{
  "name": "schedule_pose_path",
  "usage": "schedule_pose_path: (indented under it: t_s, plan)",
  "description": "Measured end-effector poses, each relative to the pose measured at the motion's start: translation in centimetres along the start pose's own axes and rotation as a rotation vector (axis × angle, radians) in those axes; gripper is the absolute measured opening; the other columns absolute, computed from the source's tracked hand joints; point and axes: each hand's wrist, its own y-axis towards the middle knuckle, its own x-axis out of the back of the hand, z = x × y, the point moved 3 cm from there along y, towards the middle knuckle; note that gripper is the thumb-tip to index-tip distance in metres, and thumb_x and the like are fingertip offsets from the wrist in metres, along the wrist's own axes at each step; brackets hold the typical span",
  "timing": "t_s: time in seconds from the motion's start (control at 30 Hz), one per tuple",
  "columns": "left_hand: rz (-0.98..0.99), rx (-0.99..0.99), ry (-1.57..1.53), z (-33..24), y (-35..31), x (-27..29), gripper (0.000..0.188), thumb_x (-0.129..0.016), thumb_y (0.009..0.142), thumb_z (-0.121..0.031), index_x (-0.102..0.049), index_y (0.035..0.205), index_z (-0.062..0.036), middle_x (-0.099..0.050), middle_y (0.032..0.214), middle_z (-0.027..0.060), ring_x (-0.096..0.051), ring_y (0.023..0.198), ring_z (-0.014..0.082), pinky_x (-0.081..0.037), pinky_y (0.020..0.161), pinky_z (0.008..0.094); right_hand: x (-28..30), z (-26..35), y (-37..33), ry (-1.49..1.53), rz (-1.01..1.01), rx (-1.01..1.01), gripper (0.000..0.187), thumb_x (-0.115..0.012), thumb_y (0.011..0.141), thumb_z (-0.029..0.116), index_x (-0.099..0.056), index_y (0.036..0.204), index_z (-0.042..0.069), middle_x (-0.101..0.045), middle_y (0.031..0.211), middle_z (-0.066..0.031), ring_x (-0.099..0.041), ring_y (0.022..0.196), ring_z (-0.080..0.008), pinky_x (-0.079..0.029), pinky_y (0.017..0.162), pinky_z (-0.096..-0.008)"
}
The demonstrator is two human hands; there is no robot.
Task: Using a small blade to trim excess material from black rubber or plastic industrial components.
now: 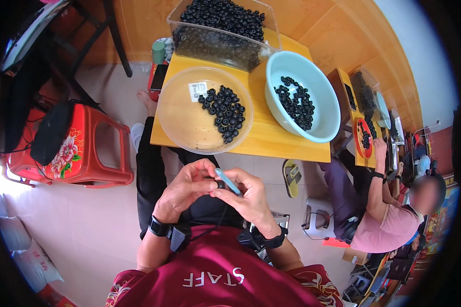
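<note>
My left hand [187,187] and my right hand [246,194] meet over my lap, just below the table's front edge. Between the fingertips of both sits a small black ring-shaped part [219,183]. My right hand also grips a slim light-blue tool [228,181] angled against that part. In front of me on the yellow table [271,140] stands a clear round bowl [182,120] holding several of the same black parts [224,111]. To its right is a pale-blue basin [322,110] with more black parts inside.
A clear rectangular bin [217,43] full of black parts stands at the table's far side. A red plastic stool [82,148] with a dark bag is at my left. Another person in a pink shirt [386,225] sits right, reaching to a second table.
</note>
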Motion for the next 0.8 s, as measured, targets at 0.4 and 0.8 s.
schedule_pose_path:
  t_s: [0.4,0.8]
  plan:
    - [-0.274,-0.331,0.893,-6.3,3.8,-0.8,0.012,-0.062,0.079,-0.002,-0.06,0.089,0.0024,-0.061,0.079,0.0035,-0.06,0.07,0.0104,-0.048,0.065,0.0225,15.5,4.4,3.4,-0.436,-0.633,0.135,0.028,-0.068,0.076,0.004,-0.063,0.103,0.004,-0.059,0.078,0.0023,-0.051,0.069,-0.0046,-0.041,0.063,-0.0203]
    - [-0.353,-0.515,1.787,-3.9,10.1,-0.6,0.017,-0.056,0.071,0.0,-0.062,0.087,-0.0038,-0.055,0.081,0.014,-0.057,0.079,0.0327,-0.045,0.07,0.0411,11.0,-1.0,0.6,-0.375,-0.649,0.124,0.017,-0.066,0.078,0.003,-0.065,0.095,0.002,-0.05,0.068,0.0063,-0.039,0.059,-0.002,-0.033,0.052,-0.0174]
